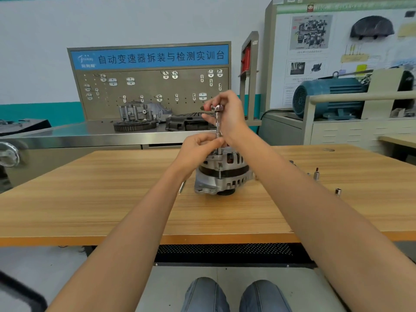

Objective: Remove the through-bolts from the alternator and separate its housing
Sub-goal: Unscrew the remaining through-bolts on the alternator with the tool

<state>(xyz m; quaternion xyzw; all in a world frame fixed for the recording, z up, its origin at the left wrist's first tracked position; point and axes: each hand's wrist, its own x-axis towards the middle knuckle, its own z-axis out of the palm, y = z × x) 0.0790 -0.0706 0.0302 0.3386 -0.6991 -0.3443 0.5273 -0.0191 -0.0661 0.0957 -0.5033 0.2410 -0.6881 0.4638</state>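
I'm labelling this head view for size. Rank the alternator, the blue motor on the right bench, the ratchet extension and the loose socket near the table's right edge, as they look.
1. Blue motor, although it is farther away.
2. Alternator.
3. Ratchet extension, long but thin.
4. Loose socket, clearly smallest.

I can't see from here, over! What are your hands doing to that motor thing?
Right hand grips ratchet up top. Left hand pinches extension bar low. Alternator upright on table, housing unsplit. Nothing blocking; loose sockets off right.
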